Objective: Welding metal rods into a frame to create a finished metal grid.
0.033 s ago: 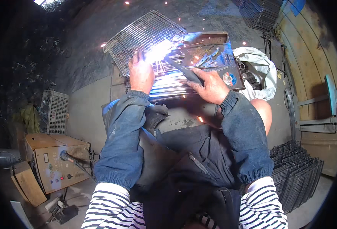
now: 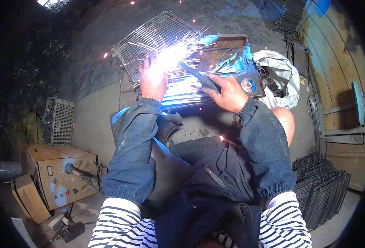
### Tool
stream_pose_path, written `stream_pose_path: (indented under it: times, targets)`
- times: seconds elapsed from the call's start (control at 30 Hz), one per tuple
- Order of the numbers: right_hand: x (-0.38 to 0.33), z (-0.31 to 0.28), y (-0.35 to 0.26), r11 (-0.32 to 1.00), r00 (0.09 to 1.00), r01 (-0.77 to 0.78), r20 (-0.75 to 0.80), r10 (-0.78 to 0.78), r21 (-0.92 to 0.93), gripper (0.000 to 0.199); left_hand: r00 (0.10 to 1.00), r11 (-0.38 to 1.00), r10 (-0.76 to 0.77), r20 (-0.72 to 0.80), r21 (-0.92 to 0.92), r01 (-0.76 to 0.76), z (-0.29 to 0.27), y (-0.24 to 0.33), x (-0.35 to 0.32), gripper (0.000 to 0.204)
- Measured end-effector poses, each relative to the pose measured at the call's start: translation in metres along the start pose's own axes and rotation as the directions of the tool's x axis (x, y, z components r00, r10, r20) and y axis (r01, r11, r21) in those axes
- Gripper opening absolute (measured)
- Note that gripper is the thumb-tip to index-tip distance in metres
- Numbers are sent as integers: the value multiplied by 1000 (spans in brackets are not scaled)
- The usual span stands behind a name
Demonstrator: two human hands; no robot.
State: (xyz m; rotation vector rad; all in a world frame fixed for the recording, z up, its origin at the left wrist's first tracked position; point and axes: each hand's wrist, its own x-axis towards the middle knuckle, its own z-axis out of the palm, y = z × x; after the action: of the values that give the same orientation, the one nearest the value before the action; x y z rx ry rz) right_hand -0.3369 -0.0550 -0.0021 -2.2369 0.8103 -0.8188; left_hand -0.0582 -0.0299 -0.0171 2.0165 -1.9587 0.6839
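Note:
My right hand [image 2: 228, 94] is closed around the black handle of a welding torch [image 2: 195, 74]. Its tip points up and left into a blinding white arc that throws sparks. Close to the arc, on its left, is my left hand [image 2: 152, 84], its fingers together and bent forward; glare hides the thumb side and whatever it grips. A wire mesh panel [image 2: 149, 35] lies just beyond these fingers, its near corner lost in the glare. Under the arc, several straight metal rods [image 2: 186, 91] lie side by side across the work surface.
Right of the rods, a metal tray [image 2: 248, 76] holds a cutting disc [image 2: 248, 85] and a pliers-like tool [image 2: 225, 64]. Beside it stands a white sack [image 2: 292, 78] with dark metal pieces. A welding machine [image 2: 66, 175] sits lower left; stacked dark mesh panels [image 2: 321, 186] sit lower right.
The arc's glare has grown larger and brighter, and sparks streak out farther. Both hands and the torch stay in nearly the same place.

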Motion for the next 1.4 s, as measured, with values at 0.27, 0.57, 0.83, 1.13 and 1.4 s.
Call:
stream_pose_path:
  times: [0.27, 0.57, 0.83, 1.13, 1.4]
  targets:
    - [-2, -2, 3, 999, 1000, -22, -2, 22, 29, 37, 989, 998, 7, 146, 61, -16, -12, 9, 5, 42]
    - [-14, -19, -13, 999, 999, 0, -39, 1, 41, 39, 988, 985, -117, 98, -119, 128, -45, -17, -21, 50]
    - [-8, 12, -16, 994, 996, 76, 45, -79, 76, 40, 982, 986, -146, 123, 97, 135, -31, -20, -33, 43]
    - [0, 25, -21, 989, 990, 118, 69, -125, 93, 43, 988, 987, -118, 96, 117, 106, -28, -22, -35, 43]
    - [0, 26, -19, 994, 989, 55, 128, -67, 97, 44, 984, 984, -140, 108, 124, 127, -29, -19, -34, 44]
